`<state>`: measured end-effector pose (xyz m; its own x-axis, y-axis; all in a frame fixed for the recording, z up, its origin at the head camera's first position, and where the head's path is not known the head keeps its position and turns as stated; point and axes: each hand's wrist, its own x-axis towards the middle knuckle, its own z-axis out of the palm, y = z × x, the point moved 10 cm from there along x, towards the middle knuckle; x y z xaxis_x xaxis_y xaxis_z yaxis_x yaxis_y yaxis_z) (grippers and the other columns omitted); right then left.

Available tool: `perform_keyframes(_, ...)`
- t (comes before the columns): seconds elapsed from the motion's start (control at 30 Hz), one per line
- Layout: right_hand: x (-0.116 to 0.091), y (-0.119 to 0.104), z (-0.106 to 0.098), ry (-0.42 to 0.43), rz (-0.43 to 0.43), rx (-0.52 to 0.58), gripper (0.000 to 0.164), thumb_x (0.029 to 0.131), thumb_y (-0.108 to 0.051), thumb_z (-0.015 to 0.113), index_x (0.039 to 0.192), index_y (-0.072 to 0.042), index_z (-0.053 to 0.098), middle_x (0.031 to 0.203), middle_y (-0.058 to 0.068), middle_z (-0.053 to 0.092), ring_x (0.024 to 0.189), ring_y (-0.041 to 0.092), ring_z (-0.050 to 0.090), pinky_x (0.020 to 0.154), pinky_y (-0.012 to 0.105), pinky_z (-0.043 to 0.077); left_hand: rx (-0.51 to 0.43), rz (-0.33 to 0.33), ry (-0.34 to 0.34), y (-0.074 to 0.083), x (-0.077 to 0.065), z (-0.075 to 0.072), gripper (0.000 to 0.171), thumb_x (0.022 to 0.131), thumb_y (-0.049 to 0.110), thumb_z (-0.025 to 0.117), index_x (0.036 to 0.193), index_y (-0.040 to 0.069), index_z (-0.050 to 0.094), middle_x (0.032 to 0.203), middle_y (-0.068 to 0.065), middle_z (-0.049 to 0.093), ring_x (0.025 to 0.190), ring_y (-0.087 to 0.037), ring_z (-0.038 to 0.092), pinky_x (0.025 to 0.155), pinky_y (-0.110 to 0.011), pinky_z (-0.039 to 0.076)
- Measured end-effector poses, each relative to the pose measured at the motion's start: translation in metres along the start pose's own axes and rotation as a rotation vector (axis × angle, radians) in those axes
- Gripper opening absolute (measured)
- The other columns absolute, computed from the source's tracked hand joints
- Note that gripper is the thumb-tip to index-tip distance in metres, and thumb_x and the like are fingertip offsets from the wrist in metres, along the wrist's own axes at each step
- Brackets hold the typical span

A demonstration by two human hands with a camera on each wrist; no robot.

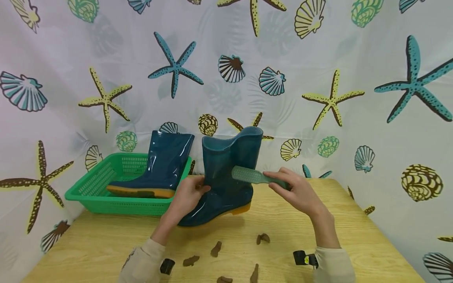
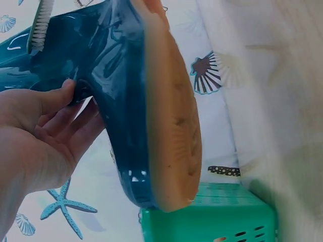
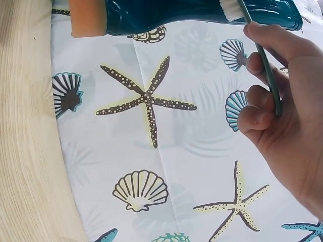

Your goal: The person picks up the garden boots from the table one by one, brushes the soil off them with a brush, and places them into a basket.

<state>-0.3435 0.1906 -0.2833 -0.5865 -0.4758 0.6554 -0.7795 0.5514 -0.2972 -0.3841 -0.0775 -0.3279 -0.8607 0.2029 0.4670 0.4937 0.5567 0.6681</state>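
A glossy dark blue rain boot [image 1: 221, 173] with an orange sole [image 2: 174, 116] is held tilted above the table, toe pointing left. My left hand [image 1: 189, 196] grips it at the ankle, thumb on the near side and fingers behind. In my right hand [image 1: 295, 188] is a green scrubbing brush [image 1: 253, 175], pinched by its handle. The brush's white bristles [image 3: 232, 10] face the boot shaft; they look to be at its surface, though the contact itself is hard to see. The matching boot [image 1: 166, 161] lies in a green basket [image 1: 116, 206] at the left.
Several brown clumps [image 1: 216, 249], like bits of mud, are scattered on the wooden table [image 1: 290, 228] in front of the boot. A white cloth [image 1: 226, 102] printed with shells and starfish hangs behind and at both sides.
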Motion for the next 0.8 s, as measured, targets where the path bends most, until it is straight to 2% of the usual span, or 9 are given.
perform_keyframes(0.2, -0.001, -0.003, -0.007, 0.03, -0.018, 0.036, 0.036, 0.093, -0.004, 0.068, 0.127, -0.014, 0.068, 0.088, -0.009, 0.052, 0.067, 0.002, 0.038, 0.059, 0.02, 0.037, 0.018, -0.009, 0.001, 0.01, 0.003, -0.01, 0.008, 0.095, 0.011, 0.066, 0.088, 0.009, 0.07, 0.08, -0.005, 0.068, 0.067, -0.013, 0.054, 0.063, -0.027, 0.044)
perform_keyframes(0.37, 0.001, -0.004, -0.009, 0.037, -0.015, 0.048, 0.037, 0.092, -0.002, 0.068, 0.127, -0.014, 0.068, 0.088, -0.009, 0.052, 0.066, 0.002, 0.038, 0.058, 0.019, 0.036, 0.018, -0.039, 0.012, 0.014, 0.002, -0.018, 0.013, 0.097, 0.013, 0.064, 0.106, 0.008, 0.073, 0.095, -0.007, 0.074, 0.081, -0.016, 0.066, 0.073, -0.034, 0.055)
perform_keyframes(0.57, 0.002, -0.01, -0.016, 0.095, -0.046, 0.055, 0.04, 0.086, 0.004, 0.071, 0.124, -0.009, 0.069, 0.087, -0.006, 0.052, 0.067, 0.005, 0.038, 0.056, 0.02, 0.034, -0.002, -0.058, 0.005, 0.026, 0.004, -0.024, 0.028, 0.098, 0.013, 0.063, 0.124, 0.005, 0.067, 0.113, -0.013, 0.073, 0.095, -0.024, 0.071, 0.083, -0.043, 0.059)
perform_keyframes(0.7, 0.001, -0.01, -0.019, 0.117, -0.042, 0.057, 0.04, 0.085, 0.005, 0.071, 0.123, -0.008, 0.07, 0.086, -0.005, 0.052, 0.068, 0.007, 0.039, 0.056, 0.021, 0.034, 0.025, -0.039, 0.001, 0.034, 0.008, -0.031, 0.031, 0.098, 0.014, 0.063, 0.127, 0.005, 0.066, 0.115, -0.014, 0.073, 0.097, -0.025, 0.071, 0.085, -0.044, 0.058)
perform_keyframes(0.8, 0.0, -0.008, -0.018, 0.11, -0.036, 0.053, 0.039, 0.087, 0.003, 0.071, 0.124, -0.01, 0.07, 0.086, -0.006, 0.052, 0.068, 0.007, 0.039, 0.057, 0.02, 0.034, 0.046, -0.047, -0.008, 0.033, 0.01, -0.036, 0.028, 0.098, 0.014, 0.062, 0.124, 0.006, 0.068, 0.114, -0.013, 0.074, 0.096, -0.023, 0.071, 0.085, -0.044, 0.058)
